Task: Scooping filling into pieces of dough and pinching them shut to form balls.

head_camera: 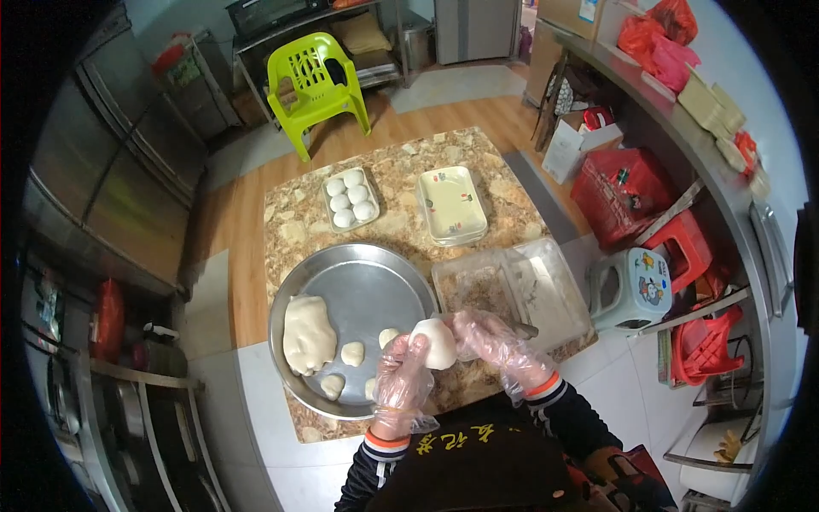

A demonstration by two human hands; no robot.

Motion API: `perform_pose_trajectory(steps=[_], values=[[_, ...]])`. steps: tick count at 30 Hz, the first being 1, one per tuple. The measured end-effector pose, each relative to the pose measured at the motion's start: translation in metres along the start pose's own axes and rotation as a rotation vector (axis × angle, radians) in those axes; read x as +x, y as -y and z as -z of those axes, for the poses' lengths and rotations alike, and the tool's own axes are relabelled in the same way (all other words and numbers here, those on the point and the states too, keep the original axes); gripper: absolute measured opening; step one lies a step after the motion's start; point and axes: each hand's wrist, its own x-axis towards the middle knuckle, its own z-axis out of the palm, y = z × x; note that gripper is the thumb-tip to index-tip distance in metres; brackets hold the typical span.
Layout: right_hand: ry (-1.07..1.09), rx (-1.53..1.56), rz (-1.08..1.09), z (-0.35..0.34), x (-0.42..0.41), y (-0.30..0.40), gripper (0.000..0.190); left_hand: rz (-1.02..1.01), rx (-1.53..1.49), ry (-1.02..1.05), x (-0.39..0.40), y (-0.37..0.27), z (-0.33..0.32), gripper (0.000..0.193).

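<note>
My left hand [404,377], in a clear plastic glove, holds a flattened piece of white dough [434,344] near the right rim of a round metal pan. My right hand [483,342], gloved alike, touches the dough's right edge; its exact finger grip is hard to tell. Inside the metal pan [365,288] lie a large lump of dough [310,334] on the left and several small dough pieces [352,354]. A clear plastic container [473,281] stands right of the pan, beside a flat translucent lid or tray [553,294]. Farther back, a small tray holds several white dough balls [355,195].
A stack of patterned trays [454,205] sits at the back right of the marbled table [397,153]. Beyond the table stands a green plastic chair [317,89]. Along the right are a stool [630,288], a red basket [624,192] and a metal shelf [691,137].
</note>
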Motion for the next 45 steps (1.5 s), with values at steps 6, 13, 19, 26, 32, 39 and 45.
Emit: perform_pose_trajectory(steps=[6, 13, 19, 26, 32, 39, 45], values=[[-0.173, -0.143, 0.300, -0.029, -0.013, 0.011, 0.022, 0.034, 0.113, 0.008, -0.002, 0.006, 0.017, 0.021], [0.033, -0.554, 0.504, -0.037, -0.018, 0.037, 0.019, -0.075, 0.161, 0.221, -0.004, -0.013, 0.000, 0.046], [-0.097, -0.189, 0.276, -0.023, -0.020, 0.026, 0.032, 0.034, 0.201, 0.079, -0.002, -0.007, 0.001, 0.014], [-0.188, -0.357, 0.187, -0.018, -0.019, 0.000, 0.024, 0.011, -0.093, 0.082, 0.005, 0.002, 0.001, 0.015], [-0.262, -0.344, 0.506, -0.030, -0.014, 0.008, 0.021, -0.069, 0.169, 0.179, 0.001, 0.009, 0.014, 0.037], [0.079, -0.311, 0.422, -0.047, -0.018, 0.013, 0.017, -0.092, -0.126, 0.391, -0.006, 0.005, 0.009, 0.054], [-0.142, -0.846, 0.695, -0.052, -0.017, 0.028, 0.014, 0.081, 0.032, 0.166, -0.001, 0.015, 0.027, 0.032]])
